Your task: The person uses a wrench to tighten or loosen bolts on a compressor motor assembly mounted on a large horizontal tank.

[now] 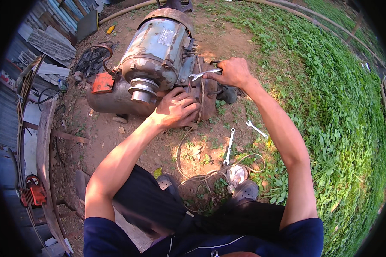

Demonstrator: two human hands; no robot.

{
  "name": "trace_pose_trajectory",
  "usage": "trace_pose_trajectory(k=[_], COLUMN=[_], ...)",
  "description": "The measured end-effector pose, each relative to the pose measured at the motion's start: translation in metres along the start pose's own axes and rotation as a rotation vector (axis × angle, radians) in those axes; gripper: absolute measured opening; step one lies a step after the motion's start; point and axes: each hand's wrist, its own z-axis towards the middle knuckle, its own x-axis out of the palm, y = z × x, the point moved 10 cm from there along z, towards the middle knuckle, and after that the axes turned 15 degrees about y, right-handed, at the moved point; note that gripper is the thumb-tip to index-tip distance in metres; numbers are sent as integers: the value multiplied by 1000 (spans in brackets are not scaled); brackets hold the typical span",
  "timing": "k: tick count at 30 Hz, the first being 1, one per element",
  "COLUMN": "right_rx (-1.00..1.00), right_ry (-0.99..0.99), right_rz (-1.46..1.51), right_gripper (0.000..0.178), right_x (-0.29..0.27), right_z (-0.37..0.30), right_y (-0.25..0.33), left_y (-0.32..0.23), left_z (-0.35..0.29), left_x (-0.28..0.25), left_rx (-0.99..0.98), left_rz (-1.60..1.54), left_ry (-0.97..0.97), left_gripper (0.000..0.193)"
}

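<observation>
My right hand (234, 72) grips a silver wrench (205, 75). Its open jaw is at the edge of the motor's mounting foot, close to a bolt (182, 80). Just below the motor, my left hand (176, 108) is curled against the rusty metal base (209, 103); its fingertips are hidden, so what they hold cannot be seen. The electric motor (158, 43) is grey-blue and rust-patched, with a stepped silver pulley (143, 91) at its near end. Beneath it lies a rusty cylindrical tank (116, 97).
Two more wrenches, one (229, 147) upright in view and another (257, 129) slanting, lie on the dirt. A thin cable (179, 156) loops near my shoes. An orange metal piece (103, 82) rests on the tank. Green plants (330, 120) cover the right; a wooden plank (45, 158) stands left.
</observation>
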Motion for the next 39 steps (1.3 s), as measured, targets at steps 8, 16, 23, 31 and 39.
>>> trace_pose_trajectory(k=[8,16,23,31,39], right_rx=[-148,-326,-299,-180,-189], right_ry=[44,29,30,4,-275], right_rz=[-30,-42,-70,-44,-59], right_gripper=[80,82,78,68,54], right_x=[-24,-36,-26,-14,-11], right_z=[29,42,37,12,-14], right_y=[23,36,37,34,32], left_y=[-11,-9,-4,1,2], left_z=[8,-1,-4,-1,5], left_x=[21,22,24,21,8], left_rx=[77,97,88,64,-44], left_rz=[-30,-56,-20,-15,-21], left_ry=[55,29,18,-36,-119], left_gripper=[24,23,22,21,19])
